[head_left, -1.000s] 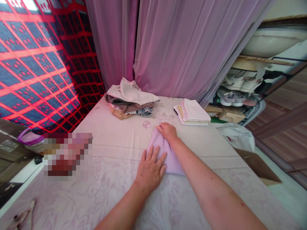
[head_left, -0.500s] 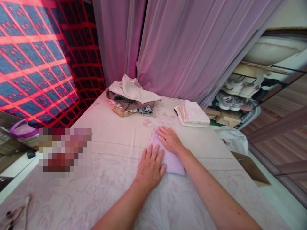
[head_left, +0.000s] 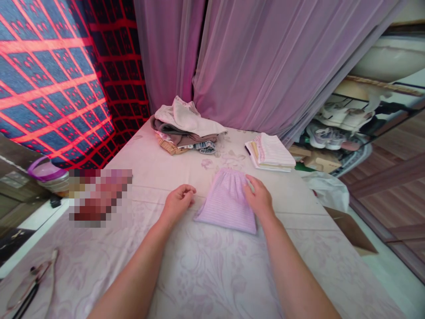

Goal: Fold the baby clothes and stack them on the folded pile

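Your left hand (head_left: 177, 204) lies loosely curled, touching nothing, while your right hand (head_left: 259, 198) rests ungripping on the folded lilac striped cloth (head_left: 226, 206), which sits on the floral sheet (head_left: 212, 274). Folding looks finished; the next move seems to call for stacking it on the folded pile (head_left: 270, 153).

The lilac cloth (head_left: 226, 201) looks like soft ribbed knit; the bedsheet (head_left: 212, 283) is matt woven fabric, the curtain (head_left: 259, 66) a sheer, faintly glossy net, and the floor (head_left: 392, 186) smooth, wood-grained boards.
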Demonstrator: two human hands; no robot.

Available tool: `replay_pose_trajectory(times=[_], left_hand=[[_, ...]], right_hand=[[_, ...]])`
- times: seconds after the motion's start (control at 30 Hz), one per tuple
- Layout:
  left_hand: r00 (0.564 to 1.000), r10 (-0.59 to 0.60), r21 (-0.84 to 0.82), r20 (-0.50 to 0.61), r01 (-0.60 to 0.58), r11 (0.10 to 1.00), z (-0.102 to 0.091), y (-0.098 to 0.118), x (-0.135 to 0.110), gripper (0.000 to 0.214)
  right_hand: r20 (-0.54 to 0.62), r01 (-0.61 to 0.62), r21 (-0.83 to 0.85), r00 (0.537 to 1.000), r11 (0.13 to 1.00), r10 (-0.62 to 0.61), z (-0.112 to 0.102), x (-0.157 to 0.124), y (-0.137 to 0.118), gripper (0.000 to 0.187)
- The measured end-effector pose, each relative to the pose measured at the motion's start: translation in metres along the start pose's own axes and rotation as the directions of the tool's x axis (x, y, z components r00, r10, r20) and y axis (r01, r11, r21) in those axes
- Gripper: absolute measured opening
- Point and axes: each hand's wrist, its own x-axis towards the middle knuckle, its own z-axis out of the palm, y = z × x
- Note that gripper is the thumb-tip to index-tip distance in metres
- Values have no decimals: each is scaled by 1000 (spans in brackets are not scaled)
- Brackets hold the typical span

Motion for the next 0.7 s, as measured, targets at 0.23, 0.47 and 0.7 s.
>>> replay_pose_trajectory(times=[0.23, 0.47, 0.7], left_hand=[[974, 151, 457, 167, -213, 864, 9, 16, -14, 27], [940, 195, 712, 279, -339, 615, 20, 27, -25, 45], [839, 455, 726, 297, -508, 463, 35, 30, -34, 42]], right_hand=[[70, -300, -117, 948, 947, 309, -19, -53, 12, 32], [368, -401, 103, 866, 910, 340, -30, -57, 6, 36], [493, -491, 486, 837, 723, 236, -36, -62, 6, 30]])
